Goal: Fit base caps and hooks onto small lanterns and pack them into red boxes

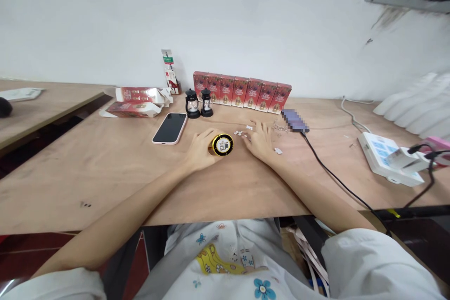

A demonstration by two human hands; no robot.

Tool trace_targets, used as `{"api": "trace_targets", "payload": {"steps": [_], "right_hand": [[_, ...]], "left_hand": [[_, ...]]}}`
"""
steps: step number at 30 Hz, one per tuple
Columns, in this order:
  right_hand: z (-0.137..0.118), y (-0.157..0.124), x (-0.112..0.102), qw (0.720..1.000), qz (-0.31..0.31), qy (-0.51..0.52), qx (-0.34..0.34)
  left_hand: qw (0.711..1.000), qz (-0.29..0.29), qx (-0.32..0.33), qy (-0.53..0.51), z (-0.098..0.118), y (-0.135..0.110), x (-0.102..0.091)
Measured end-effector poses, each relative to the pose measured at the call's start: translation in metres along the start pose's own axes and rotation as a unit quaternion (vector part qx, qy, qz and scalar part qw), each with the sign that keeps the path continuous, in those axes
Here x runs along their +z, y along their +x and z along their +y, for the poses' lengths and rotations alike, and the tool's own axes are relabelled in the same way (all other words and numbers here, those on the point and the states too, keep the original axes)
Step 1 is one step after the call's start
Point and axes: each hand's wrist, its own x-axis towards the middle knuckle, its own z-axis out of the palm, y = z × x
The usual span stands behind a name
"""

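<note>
My left hand [203,151] is wrapped round a gold-and-black lantern [222,145], its round base turned up to the camera. A pale disc with small details sits in the middle of that base. My right hand [259,141] rests on the table with its fingers apart, just right of several small round silvery pieces [238,133] that look like button cells. Small white scraps [249,127] lie by its fingertips, and another white piece [278,151] is beside the wrist. Two small black lanterns [192,104] stand upright farther back.
Several red printed boxes [237,91] stand in a row against the wall. Opened red cartons [135,103] lie at the back left, near a bottle [171,77]. A phone [170,128] lies left. On the right are a cabled device [295,120] and a power strip [386,161].
</note>
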Motion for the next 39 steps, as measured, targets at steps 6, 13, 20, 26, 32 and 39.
{"api": "trace_targets", "payload": {"steps": [6, 13, 20, 26, 32, 39], "right_hand": [[0.000, 0.001, -0.001, 0.999, -0.024, 0.005, 0.025], [0.001, 0.001, 0.005, 0.992, -0.008, 0.118, 0.042], [-0.035, -0.019, -0.025, 0.919, 0.215, 0.324, -0.071], [-0.055, -0.031, -0.028, 0.914, 0.227, 0.282, -0.182], [-0.056, -0.034, -0.022, 0.932, 0.203, 0.262, -0.147], [-0.058, -0.035, -0.021, 0.933, 0.187, 0.279, -0.129]], "left_hand": [[1.000, -0.005, 0.002, 0.020, -0.001, 0.000, 0.000], [1.000, 0.002, -0.002, 0.015, -0.005, 0.000, 0.002], [1.000, -0.004, -0.007, 0.023, -0.006, -0.001, 0.005], [1.000, -0.001, 0.008, 0.026, -0.006, -0.002, 0.008], [1.000, -0.008, 0.012, 0.017, -0.006, -0.002, 0.009], [1.000, -0.014, 0.011, 0.015, -0.004, -0.003, 0.009]]}}
